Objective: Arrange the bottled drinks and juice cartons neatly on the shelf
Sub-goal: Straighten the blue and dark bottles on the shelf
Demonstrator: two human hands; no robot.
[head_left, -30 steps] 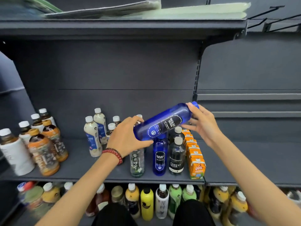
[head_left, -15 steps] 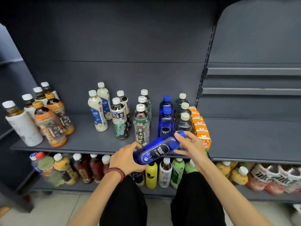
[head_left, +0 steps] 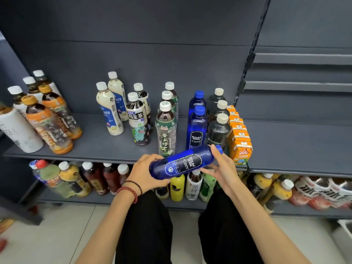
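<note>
I hold a blue Bolsa Soda bottle (head_left: 182, 163) almost level in front of the shelf's front edge, cap to the right. My left hand (head_left: 145, 173) grips its base. My right hand (head_left: 222, 167) holds the neck end by the blue cap. Behind it on the grey shelf (head_left: 99, 143) stand two more blue soda bottles (head_left: 197, 126), a row of dark clear bottles (head_left: 219, 130) and a row of orange juice cartons (head_left: 240, 141). Green-labelled tea bottles (head_left: 166, 130) stand left of the blue ones.
Further left are a dark oolong tea bottle (head_left: 137, 122), cream milk-tea bottles (head_left: 110, 109), orange-labelled tea bottles (head_left: 47, 122) and a white bottle (head_left: 18, 130). The lower shelf (head_left: 122, 201) holds several mixed bottles. The right shelf bay (head_left: 304, 145) shows bare grey board.
The view dropped from the upper shelf to the lower shelves. Both hands brought the blue bottle down from above the rows to just in front of the shelf edge, still held sideways.
</note>
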